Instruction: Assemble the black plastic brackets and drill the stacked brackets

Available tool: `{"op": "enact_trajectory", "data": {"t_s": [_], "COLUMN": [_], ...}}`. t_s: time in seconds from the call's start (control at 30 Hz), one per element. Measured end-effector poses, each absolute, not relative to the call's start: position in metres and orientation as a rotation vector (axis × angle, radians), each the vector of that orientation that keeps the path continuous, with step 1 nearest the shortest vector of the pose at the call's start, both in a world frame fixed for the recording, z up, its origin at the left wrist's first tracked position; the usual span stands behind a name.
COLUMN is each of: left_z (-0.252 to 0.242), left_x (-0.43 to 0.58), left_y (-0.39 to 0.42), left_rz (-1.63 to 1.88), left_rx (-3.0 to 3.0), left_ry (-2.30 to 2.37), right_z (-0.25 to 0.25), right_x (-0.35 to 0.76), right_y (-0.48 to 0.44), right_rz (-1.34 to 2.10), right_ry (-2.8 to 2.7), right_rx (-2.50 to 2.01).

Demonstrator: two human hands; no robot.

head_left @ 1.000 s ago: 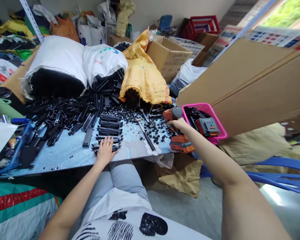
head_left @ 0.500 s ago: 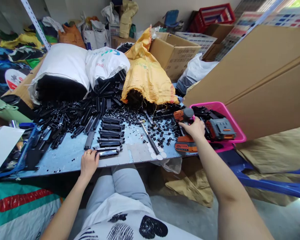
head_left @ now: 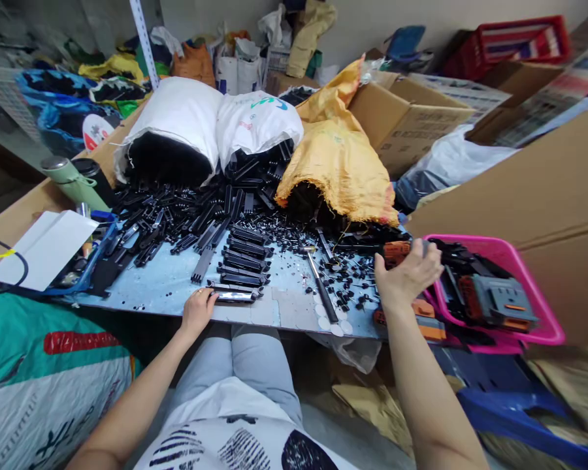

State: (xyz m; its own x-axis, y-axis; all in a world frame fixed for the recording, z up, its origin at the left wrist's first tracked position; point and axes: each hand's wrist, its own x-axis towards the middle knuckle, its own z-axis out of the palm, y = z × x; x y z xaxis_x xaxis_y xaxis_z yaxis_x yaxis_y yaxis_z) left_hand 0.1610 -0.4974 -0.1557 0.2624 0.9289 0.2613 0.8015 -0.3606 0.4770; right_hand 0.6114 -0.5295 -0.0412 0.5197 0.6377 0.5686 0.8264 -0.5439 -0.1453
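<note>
One basket [head_left: 500, 245] near the right hand [head_left: 408, 274] holds black parts [head_left: 464, 260] and a battery [head_left: 512, 301].

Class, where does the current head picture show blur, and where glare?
Head view: the blue plastic piece at lower right is smeared; the red crate at upper right looks soft; glare whitens part of the black strip the left hand touches.

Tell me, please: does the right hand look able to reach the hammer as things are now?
Probably yes. The hammer lies uncovered to the left of the right hand, which looks open, and only small, low black parts seem to lie between them.
</note>
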Motion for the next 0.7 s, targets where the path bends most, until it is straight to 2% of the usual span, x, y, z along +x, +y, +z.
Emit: {"op": "enact_trajectory", "data": {"t_s": [0.13,0.27,0.37,0.53,0.7], "left_z": [-0.139,-0.114,-0.104,-0.108,-0.112], "left_x": [0.171,0.185,0.199,0.215,0.229], "left_y": [-0.496,-0.516,-0.541,-0.565,-0.548], "left_rz": [0.682,0.803,0.707,0.551,0.729], "left_rx": [2.202,1.916,1.298,0.429,0.122], "left_ry": [1.745,1.777,1.476,1.074,1.123], "right_z": [-0.051,-0.074,-0.081,-0.068,-0.069], "right_x": [0.535,0.444,0.41,0.423,0.428], "right_y": [-0.463,-0.384,-0.346,-0.322,-0.327], "right_rz": [-0.204,0.185,0.287,0.421,1.004], "right_ry": [-1.804,-2.384,-2.49,-2.585,-2.388], "right_rx": [-2.075,-1.885,-1.891,-1.788,-1.689]}}
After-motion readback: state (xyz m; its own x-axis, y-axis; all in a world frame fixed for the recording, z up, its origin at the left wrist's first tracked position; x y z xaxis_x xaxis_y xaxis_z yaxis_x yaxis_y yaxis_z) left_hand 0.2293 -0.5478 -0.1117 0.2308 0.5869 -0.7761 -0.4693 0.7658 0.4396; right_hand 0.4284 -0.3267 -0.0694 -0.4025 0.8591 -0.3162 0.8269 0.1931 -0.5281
